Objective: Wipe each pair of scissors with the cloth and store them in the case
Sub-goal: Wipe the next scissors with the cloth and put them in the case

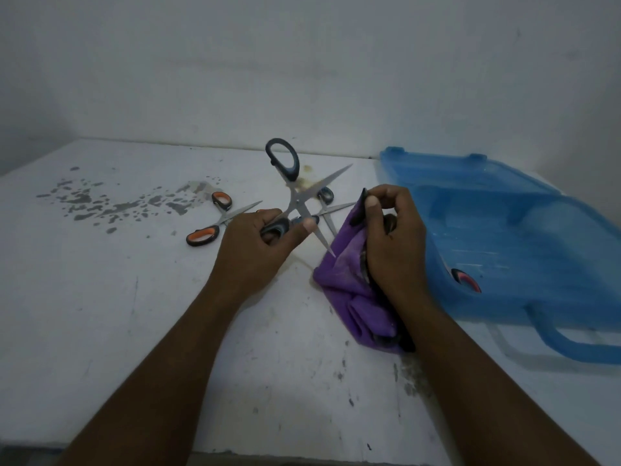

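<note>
From the head camera, the left hand [265, 237] grips the lower handle ring of the grey-handled scissors [295, 196]. They are spread wide, with the other ring standing up toward the far wall and one blade tip pointing down at the purple cloth [346, 290]. I cannot tell whether the tip touches it. The right hand [396, 243] is curled around the bunched cloth and pinches its dark upper edge just right of that blade. The rest of the cloth hangs to the white table [134, 331]. The orange-handled scissors [205, 235] lie open at the far left of the hands, near a patch of grey stains [100, 203], and a third pair [326, 195] lies just behind the held one. The blue case [504, 213] sits open at the right, and a red handle [467, 280] shows through its near wall, probably a pair already stored. The step in hand looks like wiping the held pair, with two more pairs waiting. The next move calls for closing the cloth over the blade and drawing it along the flat, fingers kept off the edge.
</note>
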